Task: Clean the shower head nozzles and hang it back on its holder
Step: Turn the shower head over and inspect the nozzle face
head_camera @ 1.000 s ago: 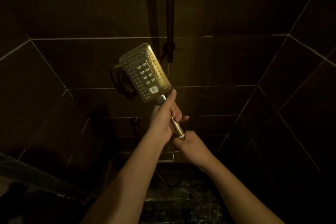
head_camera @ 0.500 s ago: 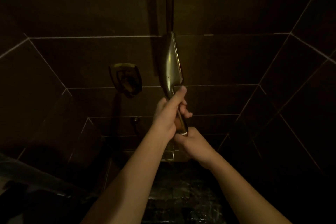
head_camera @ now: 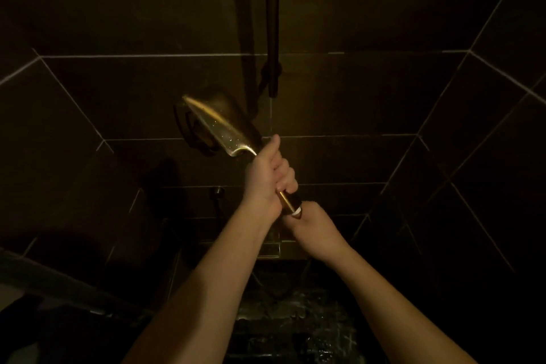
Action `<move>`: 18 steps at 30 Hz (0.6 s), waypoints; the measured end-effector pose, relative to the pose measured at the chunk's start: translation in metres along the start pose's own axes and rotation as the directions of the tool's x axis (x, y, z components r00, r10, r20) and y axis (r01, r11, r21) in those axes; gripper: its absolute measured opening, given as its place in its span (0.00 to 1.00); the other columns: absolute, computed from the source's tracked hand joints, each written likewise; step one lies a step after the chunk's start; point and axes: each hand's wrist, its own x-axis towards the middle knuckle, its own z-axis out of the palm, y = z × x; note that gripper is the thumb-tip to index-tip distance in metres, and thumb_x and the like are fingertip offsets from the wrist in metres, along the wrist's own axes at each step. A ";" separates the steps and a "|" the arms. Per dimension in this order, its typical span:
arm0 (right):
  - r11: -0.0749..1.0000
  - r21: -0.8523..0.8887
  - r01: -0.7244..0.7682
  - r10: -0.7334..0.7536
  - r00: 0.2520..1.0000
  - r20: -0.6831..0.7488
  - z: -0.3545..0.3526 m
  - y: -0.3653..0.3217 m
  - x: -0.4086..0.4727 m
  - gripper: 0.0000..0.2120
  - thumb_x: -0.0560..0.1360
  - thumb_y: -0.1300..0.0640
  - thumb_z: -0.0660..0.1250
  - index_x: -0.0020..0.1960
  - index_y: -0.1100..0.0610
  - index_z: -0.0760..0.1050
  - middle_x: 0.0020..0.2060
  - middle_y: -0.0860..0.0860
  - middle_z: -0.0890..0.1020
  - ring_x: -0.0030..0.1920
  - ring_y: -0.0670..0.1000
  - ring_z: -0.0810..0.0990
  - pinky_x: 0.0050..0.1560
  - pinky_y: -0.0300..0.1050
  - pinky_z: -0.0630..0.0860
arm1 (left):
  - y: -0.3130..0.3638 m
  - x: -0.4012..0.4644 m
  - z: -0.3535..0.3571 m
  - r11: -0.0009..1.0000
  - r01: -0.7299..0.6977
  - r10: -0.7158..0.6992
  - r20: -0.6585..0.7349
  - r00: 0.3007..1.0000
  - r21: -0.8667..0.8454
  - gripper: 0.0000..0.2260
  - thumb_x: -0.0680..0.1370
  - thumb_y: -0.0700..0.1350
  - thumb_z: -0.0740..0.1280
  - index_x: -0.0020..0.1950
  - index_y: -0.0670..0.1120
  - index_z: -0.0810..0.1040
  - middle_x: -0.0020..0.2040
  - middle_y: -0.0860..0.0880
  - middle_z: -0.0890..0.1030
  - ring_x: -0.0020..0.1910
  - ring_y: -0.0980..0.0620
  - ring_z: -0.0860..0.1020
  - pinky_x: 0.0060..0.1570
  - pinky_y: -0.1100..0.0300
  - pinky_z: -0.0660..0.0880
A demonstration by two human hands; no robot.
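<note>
Shower head (head_camera: 220,127): gripped by left hand (head_camera: 266,177); handle end pinched by right hand (head_camera: 310,221). Unhung; holder (head_camera: 192,133) at ten o'clock; cleaning undeterminable.

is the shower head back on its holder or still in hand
In hand. The left hand grips the shower head by its handle, the right hand holds its base; it tilts in front of the wall holder.
</note>
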 end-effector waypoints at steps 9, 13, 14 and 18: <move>0.942 0.294 -0.162 0.046 0.930 0.365 -0.007 0.003 -0.006 0.11 0.77 0.61 0.65 0.36 0.55 0.70 0.24 0.50 0.67 0.22 0.47 0.63 0.24 0.42 0.57 | 0.003 -0.001 -0.021 0.992 0.004 0.026 0.239 0.971 -0.128 0.11 0.74 0.47 0.71 0.34 0.46 0.77 0.24 0.52 0.71 0.23 0.55 0.68 0.25 0.63 0.68; 0.946 0.280 -0.165 0.042 0.916 0.399 -0.005 0.000 -0.009 0.12 0.77 0.60 0.65 0.35 0.55 0.69 0.24 0.50 0.66 0.22 0.47 0.62 0.25 0.44 0.55 | 0.013 -0.002 -0.022 0.989 0.028 0.022 0.341 0.940 -0.142 0.22 0.78 0.54 0.68 0.27 0.48 0.70 0.20 0.54 0.65 0.17 0.58 0.64 0.20 0.64 0.63; 0.978 0.173 -0.113 0.061 0.957 0.284 -0.003 -0.002 -0.007 0.10 0.76 0.60 0.65 0.36 0.56 0.71 0.25 0.51 0.68 0.23 0.48 0.64 0.26 0.45 0.59 | 0.013 -0.002 -0.018 0.996 0.004 0.019 0.241 0.970 -0.093 0.23 0.79 0.54 0.69 0.27 0.48 0.68 0.21 0.54 0.64 0.18 0.57 0.62 0.21 0.63 0.62; 0.996 -0.049 -0.068 0.068 0.998 -0.007 0.003 -0.007 -0.006 0.03 0.76 0.62 0.65 0.43 0.58 0.76 0.29 0.52 0.73 0.25 0.48 0.70 0.30 0.44 0.68 | 0.009 -0.007 -0.006 0.995 -0.088 0.087 0.033 0.996 0.037 0.21 0.79 0.52 0.71 0.29 0.49 0.69 0.24 0.52 0.64 0.22 0.56 0.62 0.26 0.62 0.65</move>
